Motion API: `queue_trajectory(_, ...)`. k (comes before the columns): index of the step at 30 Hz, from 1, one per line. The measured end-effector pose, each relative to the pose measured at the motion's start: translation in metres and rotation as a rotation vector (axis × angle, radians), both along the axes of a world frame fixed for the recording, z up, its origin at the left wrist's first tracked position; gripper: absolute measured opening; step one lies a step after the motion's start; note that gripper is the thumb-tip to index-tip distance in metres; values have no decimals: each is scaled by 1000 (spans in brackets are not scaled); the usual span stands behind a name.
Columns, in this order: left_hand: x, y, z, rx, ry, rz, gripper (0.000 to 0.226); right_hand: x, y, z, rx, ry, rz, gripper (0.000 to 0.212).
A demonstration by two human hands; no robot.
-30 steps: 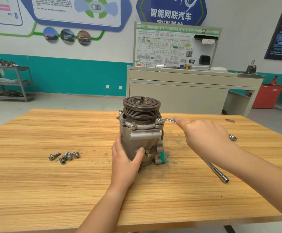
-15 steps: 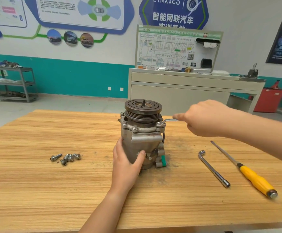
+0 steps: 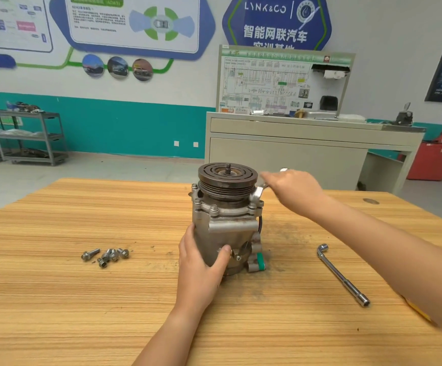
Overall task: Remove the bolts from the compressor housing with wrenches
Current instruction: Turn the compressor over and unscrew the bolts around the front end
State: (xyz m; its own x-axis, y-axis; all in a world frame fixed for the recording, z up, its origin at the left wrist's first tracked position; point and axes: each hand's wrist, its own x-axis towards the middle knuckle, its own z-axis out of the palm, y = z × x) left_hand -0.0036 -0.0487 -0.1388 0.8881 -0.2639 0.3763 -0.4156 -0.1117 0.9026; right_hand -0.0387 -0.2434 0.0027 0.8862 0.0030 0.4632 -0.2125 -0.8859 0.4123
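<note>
Head: left hand (image 3: 201, 270) grips compressor housing (image 3: 227, 225); right hand (image 3: 293, 192) grips wrench (image 3: 257, 192); wall sign (image 3: 275, 19) reads LYNK&CO.

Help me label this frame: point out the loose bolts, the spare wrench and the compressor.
loose bolts (image 3: 113, 255), head view, middle of the cluster.
spare wrench (image 3: 338, 276), head view, mid-shaft.
compressor (image 3: 227, 228), head view, front of housing.

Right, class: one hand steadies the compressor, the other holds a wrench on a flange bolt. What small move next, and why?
Probably swing the wrench with the right hand to back that bolt out, left hand bracing the compressor housing: flange bolts sit seated; loose bolts lie aside.
</note>
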Motion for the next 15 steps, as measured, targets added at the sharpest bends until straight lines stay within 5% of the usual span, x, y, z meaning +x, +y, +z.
queue_trajectory(4, 0, -1, 0, -3, -13, 10, 84, -50, 4, 8, 481, -337, 153, 36)
queue_trajectory(12, 0, -1, 0, -3, -14, 19, 83, -102, 38, 8, -15, 30, -153, 55)
queue_trajectory(15, 1, -1, -1, 0, -8, 17, 83, -94, 47, 5, -23, 56, -239, 62)
